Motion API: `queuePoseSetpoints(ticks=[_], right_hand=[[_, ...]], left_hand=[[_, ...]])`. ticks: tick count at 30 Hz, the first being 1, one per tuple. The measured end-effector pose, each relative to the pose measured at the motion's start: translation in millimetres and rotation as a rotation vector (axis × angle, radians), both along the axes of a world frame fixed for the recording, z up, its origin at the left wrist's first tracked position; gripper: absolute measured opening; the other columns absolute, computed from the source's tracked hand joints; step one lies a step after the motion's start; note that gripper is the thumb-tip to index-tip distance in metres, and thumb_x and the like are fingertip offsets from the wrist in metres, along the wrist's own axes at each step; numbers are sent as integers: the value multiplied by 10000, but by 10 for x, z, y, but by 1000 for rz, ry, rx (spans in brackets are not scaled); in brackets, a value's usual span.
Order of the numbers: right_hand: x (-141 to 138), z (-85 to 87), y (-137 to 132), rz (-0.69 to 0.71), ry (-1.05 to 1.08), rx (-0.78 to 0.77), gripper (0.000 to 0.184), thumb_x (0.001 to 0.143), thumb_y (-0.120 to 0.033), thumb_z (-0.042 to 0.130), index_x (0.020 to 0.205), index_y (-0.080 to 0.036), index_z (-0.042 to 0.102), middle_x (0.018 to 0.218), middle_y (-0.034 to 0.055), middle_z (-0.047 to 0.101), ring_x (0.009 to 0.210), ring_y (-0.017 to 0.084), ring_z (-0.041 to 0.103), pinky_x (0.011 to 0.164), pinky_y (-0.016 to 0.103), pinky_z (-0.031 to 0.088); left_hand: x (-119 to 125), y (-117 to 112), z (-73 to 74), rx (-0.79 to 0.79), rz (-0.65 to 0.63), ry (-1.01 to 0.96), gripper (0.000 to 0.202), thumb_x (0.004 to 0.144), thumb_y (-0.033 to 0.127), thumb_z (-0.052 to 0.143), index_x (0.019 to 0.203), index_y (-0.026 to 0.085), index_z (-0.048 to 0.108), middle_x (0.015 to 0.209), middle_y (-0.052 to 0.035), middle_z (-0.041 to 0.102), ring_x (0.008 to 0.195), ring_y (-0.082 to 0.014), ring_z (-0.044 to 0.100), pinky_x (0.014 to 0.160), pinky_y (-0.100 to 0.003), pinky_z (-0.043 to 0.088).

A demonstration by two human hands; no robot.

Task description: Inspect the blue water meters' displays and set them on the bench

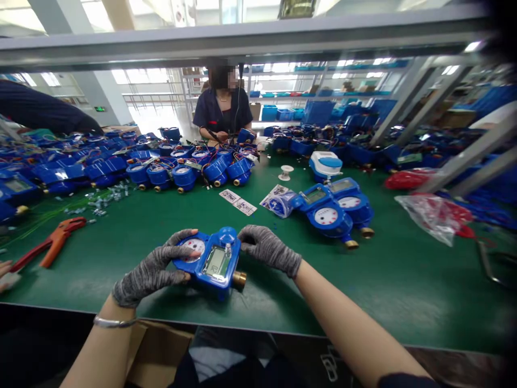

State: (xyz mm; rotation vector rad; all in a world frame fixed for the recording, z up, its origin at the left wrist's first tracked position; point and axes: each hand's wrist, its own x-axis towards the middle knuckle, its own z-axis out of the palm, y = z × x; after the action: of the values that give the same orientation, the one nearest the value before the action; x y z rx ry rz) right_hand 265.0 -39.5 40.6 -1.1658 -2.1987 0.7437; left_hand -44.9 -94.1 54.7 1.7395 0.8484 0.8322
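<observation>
A blue water meter (218, 261) with a small grey display, a white round dial and a brass threaded end is tilted up just above the green bench near its front edge. My left hand (155, 269), in a grey knit glove with bare fingertips, grips the dial side, thumb below and fingers over the top. At the meter's upper right edge, beside its round blue cap, is my gloved right hand (269, 250). Its fingers are curled together against the housing; whatever they pinch is hidden.
Two finished-looking blue meters (327, 215) lie to the right, beside a bagged blue part (280, 203) and printed labels (238, 202). Orange-handled cutters (54, 242) lie left, near another person's hand (5, 276). Rows of meters (183, 175) line the back; a co-worker (224, 110) sits opposite.
</observation>
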Motion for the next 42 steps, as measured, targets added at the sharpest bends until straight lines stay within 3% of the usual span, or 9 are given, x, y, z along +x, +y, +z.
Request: queuePoseSetpoints(ticks=[12, 16, 19, 25, 31, 34, 38, 40, 42], right_hand=[[33, 74, 101, 184, -51, 51, 29, 819, -125, 687, 847, -118, 683, 812, 13, 632, 733, 138, 573, 677, 243, 450], [91, 6, 131, 284, -34, 117, 56, 811, -105, 687, 858, -135, 694, 829, 11, 611, 770, 143, 580, 717, 249, 459], [150, -93, 64, 349, 47, 164, 62, 861, -176, 657, 908, -153, 689, 863, 24, 619, 791, 148, 586, 744, 258, 482], [170, -261, -174, 290, 164, 325, 217, 982, -285, 483, 1005, -162, 661, 959, 94, 652, 887, 182, 594, 814, 309, 512], [215, -241, -246, 294, 82, 275, 263, 993, -300, 454, 1077, -166, 664, 1051, 119, 658, 965, 204, 594, 883, 351, 497], [284, -186, -235, 282, 121, 42, 313, 980, -393, 489, 1080, -166, 680, 1080, 114, 662, 996, 222, 604, 921, 380, 487], [274, -157, -144, -5, 546, -676, 501, 938, -593, 470, 1018, -140, 667, 948, 95, 689, 811, 208, 662, 770, 377, 559], [192, -163, -102, -166, 680, -944, 475, 919, -571, 498, 977, -126, 653, 877, 92, 692, 676, 187, 659, 640, 351, 572], [81, -170, -88, -183, 639, -1055, 364, 863, -468, 615, 925, -112, 661, 799, 87, 694, 605, 170, 649, 557, 298, 560]], left_hand=[[-2, 16, -88, -25, -6, -52, 366, 783, 251, 757, 1132, 351, 708, 1542, -7, 294, 1407, -370, 342, 1121, -486, 404], [-54, 35, -164, -13, -15, -20, 390, 804, 237, 730, 1166, 375, 681, 1565, 15, 247, 1431, -382, 296, 1098, -477, 437], [-84, 57, -206, -8, -9, -14, 389, 820, 228, 710, 1174, 386, 671, 1575, 28, 219, 1440, -380, 281, 1086, -459, 456], [-88, 32, -268, -12, 3, -76, 386, 797, 200, 737, 1146, 357, 681, 1575, 16, 212, 1432, -369, 304, 1108, -470, 433], [2, 75, -232, 3, 26, -113, 326, 801, 201, 738, 1094, 338, 692, 1542, 2, 284, 1413, -339, 348, 1116, -479, 417], [54, 109, -192, 5, 50, -108, 317, 788, 184, 747, 1070, 319, 696, 1515, -15, 338, 1397, -336, 373, 1106, -488, 426], [24, 72, -227, -1, 53, -130, 312, 768, 185, 763, 1046, 315, 712, 1510, -17, 339, 1391, -354, 378, 1081, -487, 452], [-12, 28, -258, 5, 71, -129, 328, 749, 175, 777, 1040, 313, 717, 1523, -10, 321, 1402, -355, 360, 1083, -468, 454], [-33, -9, -273, 0, 92, -126, 343, 735, 158, 785, 1037, 306, 719, 1531, -6, 313, 1416, -352, 339, 1091, -449, 450]])
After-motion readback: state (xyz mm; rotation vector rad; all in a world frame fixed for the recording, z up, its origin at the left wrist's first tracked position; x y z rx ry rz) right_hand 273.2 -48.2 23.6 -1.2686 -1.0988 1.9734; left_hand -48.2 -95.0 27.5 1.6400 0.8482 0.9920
